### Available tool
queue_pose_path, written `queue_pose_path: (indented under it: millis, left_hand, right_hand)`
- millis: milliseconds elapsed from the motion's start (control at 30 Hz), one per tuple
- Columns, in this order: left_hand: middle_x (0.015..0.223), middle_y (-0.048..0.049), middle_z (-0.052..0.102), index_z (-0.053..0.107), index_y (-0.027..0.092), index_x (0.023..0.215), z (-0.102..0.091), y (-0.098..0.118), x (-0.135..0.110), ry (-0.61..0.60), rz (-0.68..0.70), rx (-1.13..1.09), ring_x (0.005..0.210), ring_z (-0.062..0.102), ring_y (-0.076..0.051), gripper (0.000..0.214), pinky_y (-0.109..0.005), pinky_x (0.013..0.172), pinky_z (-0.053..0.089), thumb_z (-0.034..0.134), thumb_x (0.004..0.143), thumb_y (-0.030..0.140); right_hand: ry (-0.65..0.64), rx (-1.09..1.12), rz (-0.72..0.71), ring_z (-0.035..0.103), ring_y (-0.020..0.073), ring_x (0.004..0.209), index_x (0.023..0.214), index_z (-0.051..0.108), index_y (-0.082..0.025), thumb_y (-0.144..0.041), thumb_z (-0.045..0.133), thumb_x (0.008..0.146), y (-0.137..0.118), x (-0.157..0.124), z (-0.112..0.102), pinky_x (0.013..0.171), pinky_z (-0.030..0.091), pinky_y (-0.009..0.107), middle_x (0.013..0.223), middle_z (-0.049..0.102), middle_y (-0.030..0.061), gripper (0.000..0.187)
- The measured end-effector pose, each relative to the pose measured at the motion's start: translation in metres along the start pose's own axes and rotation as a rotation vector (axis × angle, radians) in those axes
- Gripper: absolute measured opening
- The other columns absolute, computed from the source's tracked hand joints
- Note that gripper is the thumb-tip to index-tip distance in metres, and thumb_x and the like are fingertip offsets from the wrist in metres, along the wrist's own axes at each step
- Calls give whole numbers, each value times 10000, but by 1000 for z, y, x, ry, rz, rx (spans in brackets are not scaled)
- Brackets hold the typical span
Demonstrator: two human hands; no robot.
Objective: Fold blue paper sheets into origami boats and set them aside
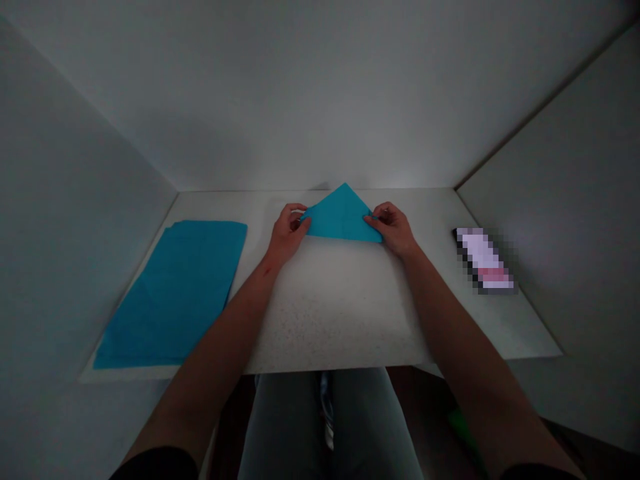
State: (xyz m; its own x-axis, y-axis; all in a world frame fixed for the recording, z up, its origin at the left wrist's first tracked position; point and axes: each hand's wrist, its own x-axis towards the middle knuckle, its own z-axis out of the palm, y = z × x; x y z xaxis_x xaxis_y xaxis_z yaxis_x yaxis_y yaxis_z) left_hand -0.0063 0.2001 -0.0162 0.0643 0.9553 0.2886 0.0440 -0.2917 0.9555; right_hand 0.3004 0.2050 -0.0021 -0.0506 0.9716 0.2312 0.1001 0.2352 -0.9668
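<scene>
Between my hands is a folded sheet of blue paper, its pointed top towards the back wall and its long edge facing me. My left hand pinches its left corner, thumb in front and fingers curled behind. At the right end, my right hand grips the paper the same way, with the thumb on the front face. The paper appears tipped up a little from the table; whether its lower edge touches the surface I cannot tell.
A stack of blue paper sheets lies on the left of the white table. On the right rests a phone, its screen blurred out. White walls close in the table at the back and both sides. My legs are below the front edge.
</scene>
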Motion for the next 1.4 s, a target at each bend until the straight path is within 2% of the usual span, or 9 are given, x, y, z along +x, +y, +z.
queue_pose_path:
  millis: [200,333,500,700,900,1000,1133,1233,1400]
  left_hand:
    - [897,2,725,729,240,1129,-1,1,-1,6,31,69,657,543,-107,249,-242,603,407,768,919,368]
    - [749,18,658,819,242,1104,-5,6,-2,18,29,222,607,484,-122,242,-254,579,385,773,920,394]
    - [981,-61,809,862,236,1049,-13,9,-3,-28,74,294,824,673,-185,295,-315,775,545,691,993,470]
    - [922,-27,775,846,250,1187,-23,4,-3,-113,109,435,747,636,-161,349,-305,757,540,816,880,414]
    - [1043,-69,805,853,267,1180,-31,9,-3,-287,188,671,947,709,-254,451,-446,1005,540,945,786,466]
    - [1093,-69,792,820,267,1301,-38,11,-2,-392,194,650,990,722,-258,568,-449,1030,548,940,770,427]
    - [1114,-59,776,795,268,1369,-45,9,0,-436,129,559,982,727,-217,549,-371,969,590,813,821,293]
    - [1089,-71,780,832,257,1278,-46,5,1,-409,120,525,955,728,-206,425,-352,928,603,767,859,278]
    - [1010,-66,767,868,257,1135,-42,9,-1,-380,138,507,865,709,-181,267,-318,835,604,806,909,385]
  right_hand:
    - [-22,36,42,617,162,751,869,678,-250,-637,999,678,4,-2,-3,645,508,294,855,718,3,538]
    - [-80,-32,30,682,204,853,990,791,-261,-647,987,699,2,-5,-8,753,582,348,965,785,36,521]
    - [-104,-183,-1,729,251,969,1048,868,-267,-702,791,908,-1,-6,-18,873,601,394,1070,833,62,463]
    - [-172,-290,-22,633,195,746,1141,835,-250,-553,843,889,4,-8,-26,690,528,340,925,763,41,393]
    - [-189,-462,-64,673,237,832,1068,837,-239,-505,832,900,0,-10,-32,814,583,410,958,762,76,315]
    - [-271,-513,-83,717,296,1032,1121,864,-266,-569,841,898,-4,-12,-39,964,610,482,1209,758,116,377]
    - [-412,-547,-65,668,379,1285,1351,825,-324,-676,917,792,-8,-16,-49,1092,603,553,1511,629,123,666]
    - [-479,-566,-84,604,421,1407,1477,757,-328,-679,935,768,-10,-18,-50,1190,548,596,1577,581,129,811]
    - [-488,-576,-114,613,420,1410,1500,740,-328,-612,893,838,-12,-17,-45,1231,516,629,1547,612,132,736]
